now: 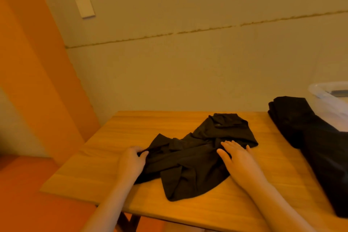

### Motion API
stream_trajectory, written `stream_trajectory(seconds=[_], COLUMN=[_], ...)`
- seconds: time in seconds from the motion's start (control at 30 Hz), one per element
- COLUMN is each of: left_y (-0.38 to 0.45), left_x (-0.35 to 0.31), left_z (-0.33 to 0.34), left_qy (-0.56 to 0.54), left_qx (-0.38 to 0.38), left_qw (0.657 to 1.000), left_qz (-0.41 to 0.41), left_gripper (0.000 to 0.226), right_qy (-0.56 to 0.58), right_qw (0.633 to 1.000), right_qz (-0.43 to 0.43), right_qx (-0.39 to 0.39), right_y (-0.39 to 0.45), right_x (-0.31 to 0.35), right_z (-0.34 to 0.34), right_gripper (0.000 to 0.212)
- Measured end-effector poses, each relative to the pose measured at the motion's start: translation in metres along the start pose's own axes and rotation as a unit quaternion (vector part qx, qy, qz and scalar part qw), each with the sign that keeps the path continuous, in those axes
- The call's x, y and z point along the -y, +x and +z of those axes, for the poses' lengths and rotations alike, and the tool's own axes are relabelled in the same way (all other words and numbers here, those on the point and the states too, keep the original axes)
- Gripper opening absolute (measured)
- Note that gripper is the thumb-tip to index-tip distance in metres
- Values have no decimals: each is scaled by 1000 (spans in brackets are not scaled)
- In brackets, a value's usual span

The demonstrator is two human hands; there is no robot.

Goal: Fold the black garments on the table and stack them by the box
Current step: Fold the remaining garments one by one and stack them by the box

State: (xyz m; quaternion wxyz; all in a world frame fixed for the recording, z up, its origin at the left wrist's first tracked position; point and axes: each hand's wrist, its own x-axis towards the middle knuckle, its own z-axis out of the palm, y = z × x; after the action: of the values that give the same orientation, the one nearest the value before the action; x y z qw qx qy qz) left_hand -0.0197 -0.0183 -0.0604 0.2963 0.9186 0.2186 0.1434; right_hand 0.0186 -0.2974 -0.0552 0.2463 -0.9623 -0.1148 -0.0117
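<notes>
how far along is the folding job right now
Done: a stack of black garments already lies beside the clear plastic box at the table's right. In hand: one crumpled black garment sits mid-table; the left hand pinches its left edge while the right hand rests flat on it. Left: flattening and folding this piece, then adding it to the stack.

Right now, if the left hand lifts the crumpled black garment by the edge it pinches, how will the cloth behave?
Probably floppy: the crumpled black garment lies in soft twisted folds, so the rest would likely hang and trail from the left hand. It looks thin and light. It may drag across the table unless the flat right hand pins it.
</notes>
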Motion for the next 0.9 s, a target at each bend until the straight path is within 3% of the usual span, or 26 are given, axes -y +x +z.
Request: stream_trajectory(seconds=[0.03,0.13,0.23,0.33,0.4,0.47,0.53,0.67,0.73,0.83,0.9], left_y=[0,-3,-8,-8,-2,6,17,42,54,71,77], left_x=[-1,-16,-48,-85,-107,-123,-131,-135,-135,-141,-147], left_z=[-4,-22,-47,-69,-83,-100,-120,-158,-170,-183,-191], left_qy=[-40,-166,-251,-282,-290,-269,-239,-136,-180,-321,-342], left_qx=[1,38,120,168,186,197,228,282,275,246,233], left_qw=[999,985,960,940,928,926,924,933,933,905,900], left_qz=[-3,-12,24,90,140,178,194,179,149,129,136], left_gripper=[16,34,32,28,25,21,10,9,8,27,27], right_qy=[18,87,243,307,302,286,290,274,233,216,210], right_qw=[1000,994,955,906,884,877,879,900,921,944,952], right_qz=[-12,-70,-153,-233,-259,-265,-260,-248,-245,-225,-211], right_qx=[-19,-20,74,178,245,280,275,231,191,111,72], right_y=[-2,-3,10,38,58,74,86,100,106,115,117], right_x=[2,17,48,94,118,130,129,121,116,106,100], right_z=[-2,-9,-30,-59,-72,-83,-99,-151,-177,-220,-246], right_gripper=[49,51,72,87,77,40,11,9,11,18,19])
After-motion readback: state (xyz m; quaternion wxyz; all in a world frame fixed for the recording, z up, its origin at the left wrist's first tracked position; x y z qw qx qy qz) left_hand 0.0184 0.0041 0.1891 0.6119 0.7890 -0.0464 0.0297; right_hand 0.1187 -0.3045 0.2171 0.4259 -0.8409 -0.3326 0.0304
